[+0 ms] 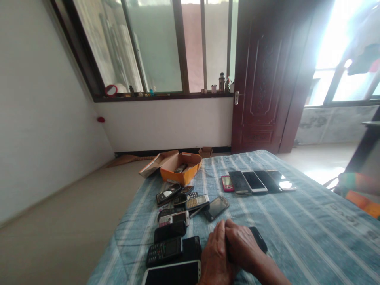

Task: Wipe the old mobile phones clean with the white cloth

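My left hand [219, 253] and my right hand [245, 244] meet over the near part of the bed, fingers curled and pressed together. Whatever lies between them is hidden. From behind my right hand sticks out the end of a black phone [259, 239]; I cannot tell whether the hand touches it. Close to my left hand lie a white-framed smartphone [173, 274], a black phone [191, 249] and a black keypad phone [164, 251]. Just beyond the fingers is a grey touchscreen phone [217, 208]. Several older phones, among them a silver keypad phone [197, 202], form a loose pile.
An open orange cardboard box [181, 174] with a phone inside stands at the bed's far left edge. A pink phone [227, 183] and several smartphones, including a white one [254, 182], line up at the back on the striped blue sheet [297, 233]. Behind is a dark red door [261, 79].
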Demonstrator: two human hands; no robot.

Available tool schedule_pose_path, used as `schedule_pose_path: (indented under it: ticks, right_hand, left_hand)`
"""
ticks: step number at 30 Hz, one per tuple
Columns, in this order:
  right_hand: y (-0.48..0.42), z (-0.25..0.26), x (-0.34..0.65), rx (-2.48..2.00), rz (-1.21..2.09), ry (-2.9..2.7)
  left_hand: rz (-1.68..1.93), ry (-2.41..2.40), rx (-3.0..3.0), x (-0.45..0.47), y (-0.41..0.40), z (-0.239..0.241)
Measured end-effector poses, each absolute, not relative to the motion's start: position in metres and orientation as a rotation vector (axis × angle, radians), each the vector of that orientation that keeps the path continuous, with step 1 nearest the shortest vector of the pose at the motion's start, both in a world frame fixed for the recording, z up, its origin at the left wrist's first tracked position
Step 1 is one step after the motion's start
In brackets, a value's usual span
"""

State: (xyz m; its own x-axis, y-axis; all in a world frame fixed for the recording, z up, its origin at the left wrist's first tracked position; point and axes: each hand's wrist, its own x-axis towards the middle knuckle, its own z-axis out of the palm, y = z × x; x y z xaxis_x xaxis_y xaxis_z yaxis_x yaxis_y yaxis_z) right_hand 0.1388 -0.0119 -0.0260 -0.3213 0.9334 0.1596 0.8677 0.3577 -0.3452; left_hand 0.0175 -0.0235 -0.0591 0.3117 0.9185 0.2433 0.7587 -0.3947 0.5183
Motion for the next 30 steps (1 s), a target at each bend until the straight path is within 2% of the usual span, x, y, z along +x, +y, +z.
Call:
schedule_pose_path:
  ticks: [12, 30]
  right_hand:
    - [-0.006, -0.031, 0.157, -1.776, 0.219, -2.257]
    - [-0.015, -0.039, 0.216, -2.107, 0.145, -1.949]
  left_hand:
    - [0.448, 1.548, 2.205, 0.021, -0.030, -0.027]
    - [0.471, 1.533, 2.223, 0.022, -0.035, -0.019]
